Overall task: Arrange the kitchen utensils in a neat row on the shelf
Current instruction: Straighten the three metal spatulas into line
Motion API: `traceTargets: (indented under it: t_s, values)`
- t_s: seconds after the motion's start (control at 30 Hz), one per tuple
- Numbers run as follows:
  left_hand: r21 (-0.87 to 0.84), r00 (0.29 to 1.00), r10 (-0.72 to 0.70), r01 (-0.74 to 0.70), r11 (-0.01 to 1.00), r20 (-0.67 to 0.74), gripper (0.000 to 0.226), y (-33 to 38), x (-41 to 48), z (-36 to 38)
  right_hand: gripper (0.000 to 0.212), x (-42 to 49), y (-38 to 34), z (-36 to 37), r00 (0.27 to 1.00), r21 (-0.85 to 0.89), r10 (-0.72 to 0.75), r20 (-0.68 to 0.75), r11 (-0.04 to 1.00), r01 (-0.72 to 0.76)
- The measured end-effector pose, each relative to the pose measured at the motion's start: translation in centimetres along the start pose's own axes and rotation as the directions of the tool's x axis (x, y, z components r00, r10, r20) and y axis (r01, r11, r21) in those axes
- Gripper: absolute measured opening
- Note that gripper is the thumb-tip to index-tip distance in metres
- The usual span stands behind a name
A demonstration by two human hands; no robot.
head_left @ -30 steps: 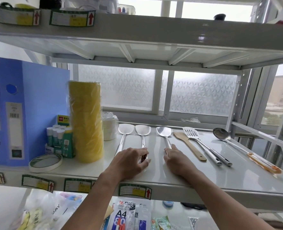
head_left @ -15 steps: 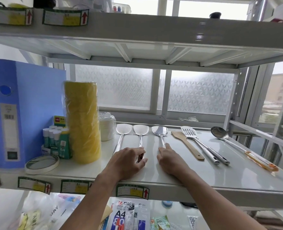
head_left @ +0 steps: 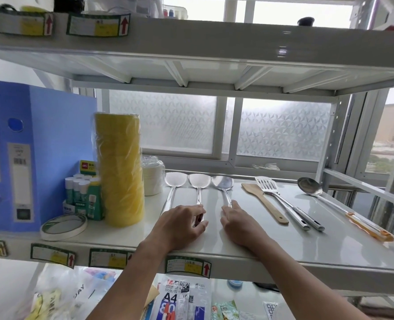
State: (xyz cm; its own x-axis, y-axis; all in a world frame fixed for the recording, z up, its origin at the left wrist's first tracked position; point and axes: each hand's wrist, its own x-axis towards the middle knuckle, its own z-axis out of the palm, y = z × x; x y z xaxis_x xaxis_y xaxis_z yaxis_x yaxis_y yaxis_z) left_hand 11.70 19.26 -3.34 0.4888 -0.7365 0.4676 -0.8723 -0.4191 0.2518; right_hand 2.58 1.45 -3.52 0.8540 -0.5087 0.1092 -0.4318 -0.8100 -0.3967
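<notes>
On the shelf [head_left: 307,239], spatula row [head_left: 199,180] right of tape stack [head_left: 119,169], slotted turner [head_left: 266,185] and ladle [head_left: 309,187] further right

Blue binders [head_left: 52,153] stand upright at nine o'clock, a box of glue sticks [head_left: 80,192] just at their three o'clock, then a tall wrapped stack of yellow tape [head_left: 119,167]. A flat tape roll [head_left: 63,226] lies at the glue sticks' six o'clock; white rolls [head_left: 152,179] sit at the stack's three o'clock. Frosted window panes [head_left: 283,130] fill one o'clock; an A4 paper pack [head_left: 182,299] lies at six.
</notes>
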Motion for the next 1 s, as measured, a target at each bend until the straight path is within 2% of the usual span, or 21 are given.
traceTargets:
  t_s: [0.23, 0.5, 0.63, 1.0]
  values:
    - [-0.005, 1.0, -0.001, 0.001, 1.0, 0.002, 0.043, 0.0, -0.05, 0.02, 0.051, -0.38, -0.46, -0.29, 1.0, -0.01, -0.022, 0.02, 1.0, 0.023]
    - [-0.003, 1.0, 0.007, -0.007, 1.0, -0.005, 0.044, -0.13, -0.05, 0.1, 0.041, -0.05, -0.03, 0.01, 0.999, 0.016, -0.007, 0.033, 1.0, 0.006]
    - [-0.005, 1.0, 0.002, -0.002, 1.0, -0.009, 0.042, -0.09, 0.0, 0.06, 0.061, -0.11, 0.07, 0.09, 1.0, 0.036, -0.025, -0.011, 0.999, 0.025]
    - [-0.02, 1.0, -0.008, 0.008, 1.0, -0.002, 0.048, -0.42, 0.15, 0.38, 0.063, -0.32, -0.03, 0.06, 0.994, 0.013, -0.09, -0.055, 0.996, 0.09]
